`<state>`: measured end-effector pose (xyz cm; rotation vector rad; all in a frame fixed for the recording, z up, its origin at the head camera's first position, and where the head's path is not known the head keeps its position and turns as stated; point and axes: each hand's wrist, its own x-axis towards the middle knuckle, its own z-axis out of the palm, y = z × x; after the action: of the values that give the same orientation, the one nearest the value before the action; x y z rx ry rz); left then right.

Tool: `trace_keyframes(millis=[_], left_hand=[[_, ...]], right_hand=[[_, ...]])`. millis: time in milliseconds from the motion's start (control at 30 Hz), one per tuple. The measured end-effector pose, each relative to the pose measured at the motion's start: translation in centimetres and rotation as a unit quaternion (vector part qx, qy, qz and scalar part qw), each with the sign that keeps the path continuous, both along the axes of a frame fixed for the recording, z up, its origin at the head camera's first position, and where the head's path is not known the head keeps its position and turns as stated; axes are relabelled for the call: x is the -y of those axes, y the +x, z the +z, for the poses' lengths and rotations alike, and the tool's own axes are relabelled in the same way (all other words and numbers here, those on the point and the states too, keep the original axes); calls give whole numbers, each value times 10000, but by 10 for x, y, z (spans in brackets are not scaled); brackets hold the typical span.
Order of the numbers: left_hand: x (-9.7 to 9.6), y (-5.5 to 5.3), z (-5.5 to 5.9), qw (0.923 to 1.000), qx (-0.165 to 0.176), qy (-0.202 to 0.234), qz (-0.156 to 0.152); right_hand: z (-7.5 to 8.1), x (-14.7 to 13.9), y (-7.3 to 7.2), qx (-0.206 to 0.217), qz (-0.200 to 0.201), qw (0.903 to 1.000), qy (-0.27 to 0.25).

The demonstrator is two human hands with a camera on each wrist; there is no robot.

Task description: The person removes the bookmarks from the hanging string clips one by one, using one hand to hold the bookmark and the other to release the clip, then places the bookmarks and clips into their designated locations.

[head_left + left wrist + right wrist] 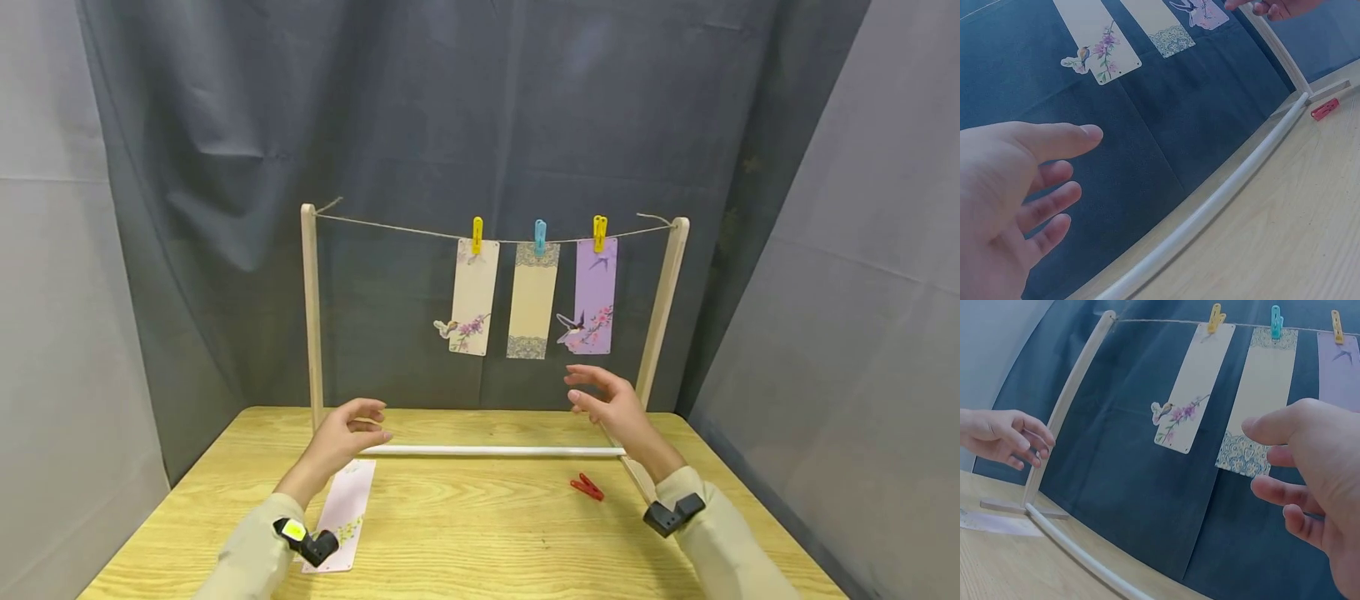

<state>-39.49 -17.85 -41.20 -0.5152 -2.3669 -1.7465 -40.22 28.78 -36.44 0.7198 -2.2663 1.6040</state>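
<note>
My left hand (341,442) hovers above a pale pink bookmark card (348,508) with yellow flowers on the table; its fingers are loosely bent around nothing. On the other side, my right hand (617,414) is raised near the frame's right post, relaxed and holding nothing. A red clothespin (587,487) lies on the table left of that wrist. Three cards hang from a string: a cream one with a bird (470,300) under a yellow clothespin (477,235), a beige lace-patterned one (533,300) under a blue clothespin (540,237), and a purple one (595,287) under another yellow clothespin (599,233).
A wooden frame carries the string (397,227) between its left post (311,308) and right post (663,300). A white bar (487,451) joins the posts low down, just above the wooden table (465,533). Dark cloth (405,108) hangs behind.
</note>
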Motion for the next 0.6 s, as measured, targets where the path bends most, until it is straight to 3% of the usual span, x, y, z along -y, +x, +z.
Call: trace_keyframes(millis=[267, 600], left_hand=[[-7, -13, 19, 9998, -12, -173, -43], [-32, -32, 46, 9994, 45, -349, -40]], right_hand=[[17, -2, -2, 99, -83, 9999, -23], [40, 7, -9, -74, -180, 9997, 166]])
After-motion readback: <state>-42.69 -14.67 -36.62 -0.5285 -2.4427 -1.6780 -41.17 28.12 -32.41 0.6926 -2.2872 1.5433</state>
